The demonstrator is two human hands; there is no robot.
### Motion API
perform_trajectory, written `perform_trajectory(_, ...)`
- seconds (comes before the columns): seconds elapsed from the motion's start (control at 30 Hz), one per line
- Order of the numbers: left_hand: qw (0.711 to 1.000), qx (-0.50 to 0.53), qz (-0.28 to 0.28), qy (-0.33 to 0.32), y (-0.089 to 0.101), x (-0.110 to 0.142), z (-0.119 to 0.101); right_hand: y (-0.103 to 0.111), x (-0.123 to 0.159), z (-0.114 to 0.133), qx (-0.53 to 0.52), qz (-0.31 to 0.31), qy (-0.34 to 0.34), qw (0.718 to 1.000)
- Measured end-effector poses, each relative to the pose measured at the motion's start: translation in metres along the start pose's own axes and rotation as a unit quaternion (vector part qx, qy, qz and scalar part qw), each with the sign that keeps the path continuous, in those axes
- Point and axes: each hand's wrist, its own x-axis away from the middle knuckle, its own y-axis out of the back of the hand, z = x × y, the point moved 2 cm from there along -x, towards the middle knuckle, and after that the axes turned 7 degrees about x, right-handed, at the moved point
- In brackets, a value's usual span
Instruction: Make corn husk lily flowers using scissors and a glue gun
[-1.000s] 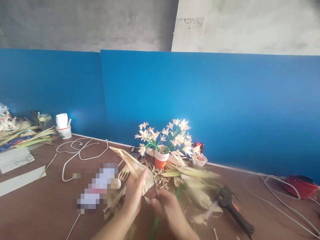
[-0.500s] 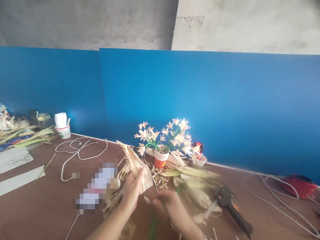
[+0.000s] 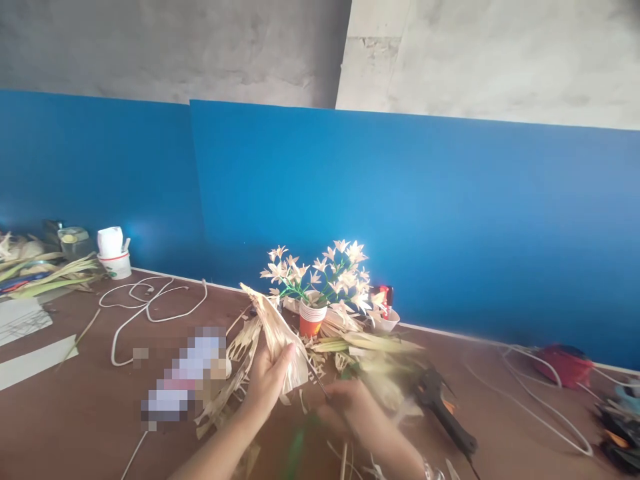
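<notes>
My left hand point(image 3: 270, 380) is closed on a pale dried corn husk point(image 3: 280, 333), thumb on top, its narrow end pointing up and away. My right hand point(image 3: 345, 407), blurred by motion, is closed around scissors point(image 3: 317, 380), whose thin dark blades reach to the husk's right edge. Behind the hands stands a stack of paper cups point(image 3: 311, 320) holding husk flowers point(image 3: 345, 273) on green stems. Loose husk pieces point(image 3: 245, 347) lie around both hands. Just right of my right hand rests a black glue gun point(image 3: 443, 407).
A white cable point(image 3: 145, 307) loops over the brown table point(image 3: 40, 427) at left. A pixelated object point(image 3: 185, 380) lies beside my left forearm. At the back left stands a white cup point(image 3: 115, 263); at right lies a red item point(image 3: 563, 365). A blue partition point(image 3: 400, 213) closes the back.
The view has shifted slightly, moving most things left. My left hand still grips the husk, while the right hand and scissors have moved slightly along its right edge.
</notes>
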Motion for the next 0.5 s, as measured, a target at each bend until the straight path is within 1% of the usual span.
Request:
perform_trajectory(0.1, 0.998, -0.024, 0.055, 0.000, -0.007, -0.001, 0.007, 0.004, 0.006, -0.012, -0.033, -0.007, -0.002, 0.999)
perform_trajectory(0.23, 0.994, -0.029, 0.100, 0.023, -0.018, -0.004, 0.019, 0.006, 0.012, -0.021, -0.060, -0.014, -0.006, 0.998)
perform_trajectory(0.4, 0.994, -0.016, 0.107, 0.016, -0.032, -0.001, 0.028, 0.008, 0.014, -0.026, -0.059, -0.052, -0.027, 0.997)
perform_trajectory(0.5, 0.994, -0.006, 0.110, 0.021, -0.035, 0.000, 0.033, 0.008, 0.016, -0.027, -0.072, -0.062, -0.027, 0.995)
